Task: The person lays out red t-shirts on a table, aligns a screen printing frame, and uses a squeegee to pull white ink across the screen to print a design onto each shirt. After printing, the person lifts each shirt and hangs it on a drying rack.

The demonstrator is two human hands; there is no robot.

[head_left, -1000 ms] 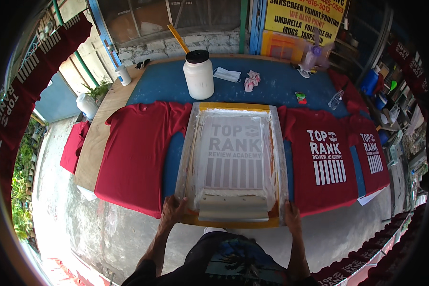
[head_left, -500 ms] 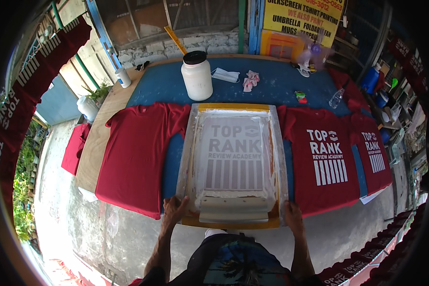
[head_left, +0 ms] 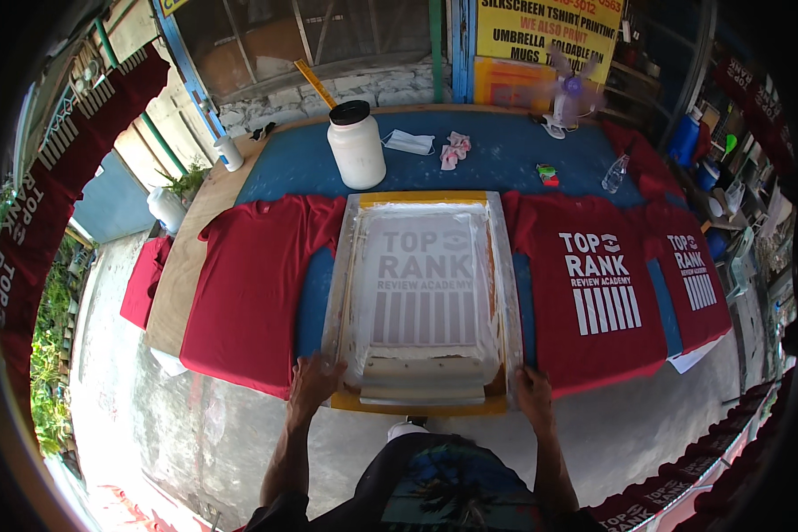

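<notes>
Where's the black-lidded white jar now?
In the head view, the white jar stands left of centre on the blue tabletop, just beyond the screen frame, with the face mask to its right.

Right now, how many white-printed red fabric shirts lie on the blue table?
2: one shirt right of the pale rectangular framed screen, another shirt farther right; more may be hidden.

Head-worn cam, L of side-by-side pair, wide fisheye, upright. Looks fwd & steeply down from above wearer's torso (head_left: 457, 483). Fairly nr: hands (head_left: 316, 381) lower ctr, whole table (head_left: 270, 168) across mid, stone wall (head_left: 397, 92) farther off up top. Edges bend twd rim; corners dark.
</notes>
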